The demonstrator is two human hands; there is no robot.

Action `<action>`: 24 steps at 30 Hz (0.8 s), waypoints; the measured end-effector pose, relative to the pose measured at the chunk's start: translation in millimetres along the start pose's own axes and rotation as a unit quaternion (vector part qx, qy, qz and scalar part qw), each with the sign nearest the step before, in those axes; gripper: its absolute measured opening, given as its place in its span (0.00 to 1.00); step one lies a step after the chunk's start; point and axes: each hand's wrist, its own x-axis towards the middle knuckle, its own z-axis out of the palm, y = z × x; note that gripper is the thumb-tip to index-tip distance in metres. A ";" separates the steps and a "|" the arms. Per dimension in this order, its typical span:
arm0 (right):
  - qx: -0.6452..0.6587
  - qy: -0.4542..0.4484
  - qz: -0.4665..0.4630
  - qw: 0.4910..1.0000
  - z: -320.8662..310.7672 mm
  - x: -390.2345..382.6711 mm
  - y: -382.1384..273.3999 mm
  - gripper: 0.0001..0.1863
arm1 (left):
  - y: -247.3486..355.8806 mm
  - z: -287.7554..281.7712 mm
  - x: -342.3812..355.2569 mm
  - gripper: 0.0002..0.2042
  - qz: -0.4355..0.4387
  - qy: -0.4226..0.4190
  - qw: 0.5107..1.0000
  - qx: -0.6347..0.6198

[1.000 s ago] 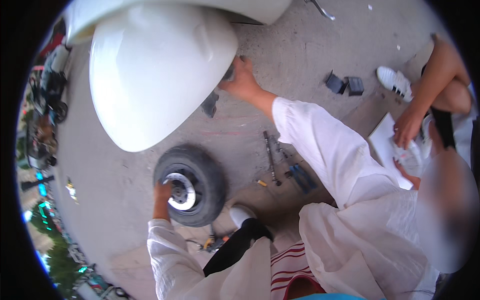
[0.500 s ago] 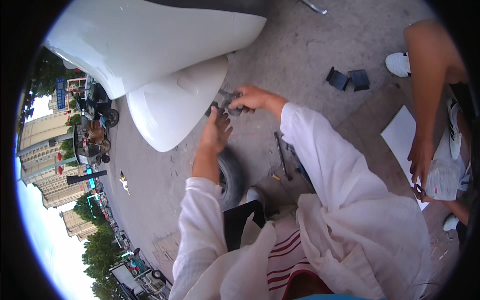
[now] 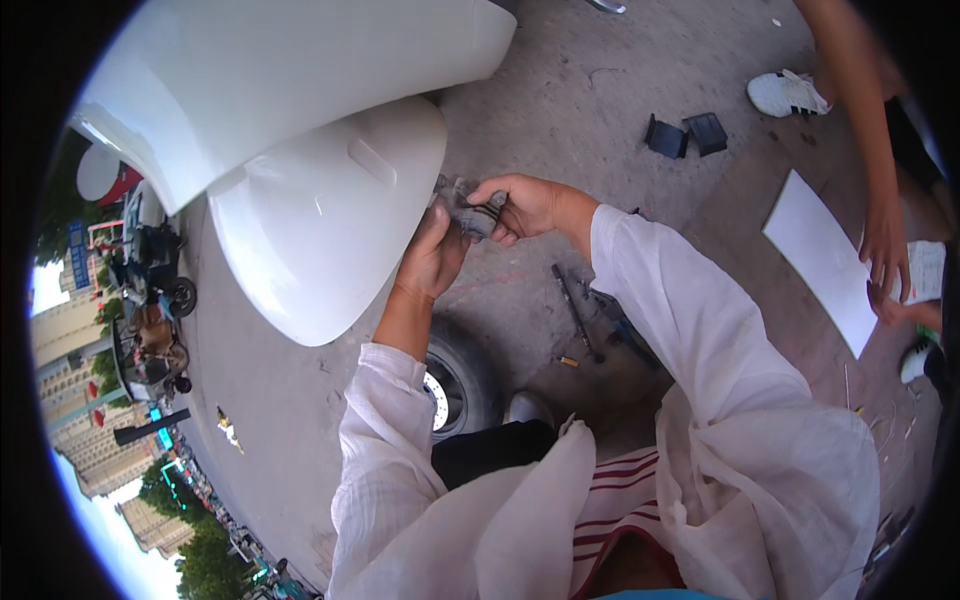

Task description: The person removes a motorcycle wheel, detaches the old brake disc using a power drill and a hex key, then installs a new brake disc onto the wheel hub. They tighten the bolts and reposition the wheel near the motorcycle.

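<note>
A grimy grey metal part that looks like a brake caliper (image 3: 478, 218) is held up beside the edge of a white fender (image 3: 320, 210). My right hand (image 3: 525, 207) grips it from the right, with the thumb on top and fingers curled beneath. From below left, my left hand (image 3: 432, 250) closes on its near side, thumb raised along it; some of the fingers are hidden behind. Under my left forearm a wheel (image 3: 465, 385) with a shiny brake disc (image 3: 436, 402) lies on the ground.
White bodywork (image 3: 300, 70) overhangs at the upper left. Tools (image 3: 575, 312) lie on the pavement near my shoe. Two black plastic pieces (image 3: 667, 137) are farther off. At the right, another person's hand (image 3: 886, 245) is by a pale package (image 3: 925, 272), near a white sheet (image 3: 822, 262).
My left hand has gone from spread fingers near the caliper to closing on it. My view has shifted slightly. The other person's hands have moved with the package.
</note>
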 end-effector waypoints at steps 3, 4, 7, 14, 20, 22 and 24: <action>0.049 -0.035 0.011 0.998 -7.1 5.7 5.9 0.20 | -7.9 -11.0 -1.9 0.28 0.011 -0.046 0.999 -0.024; 0.066 -0.047 0.015 0.997 -11.3 5.9 8.1 0.22 | -13.0 -13.8 0.1 0.27 0.017 -0.033 0.999 -0.028; 0.160 -0.068 -0.039 0.984 4.2 -1.8 22.0 0.29 | -26.1 -22.6 0.3 0.26 0.037 0.022 0.995 -0.095; 0.101 0.056 -0.223 0.968 36.2 -34.8 66.4 0.35 | -22.2 -6.2 0.5 0.23 0.109 0.046 0.991 -0.058; 0.059 0.131 -0.310 0.940 56.4 -25.7 83.2 0.31 | -15.1 2.9 -2.3 0.16 0.101 0.034 0.993 -0.052; 0.053 0.142 -0.325 0.934 58.4 -19.7 83.5 0.29 | -15.1 -1.3 -0.8 0.16 0.082 0.004 0.995 -0.065; 0.032 0.177 -0.317 0.931 60.2 -17.2 82.1 0.27 | -14.1 -1.9 -0.3 0.18 0.075 -0.011 0.995 -0.064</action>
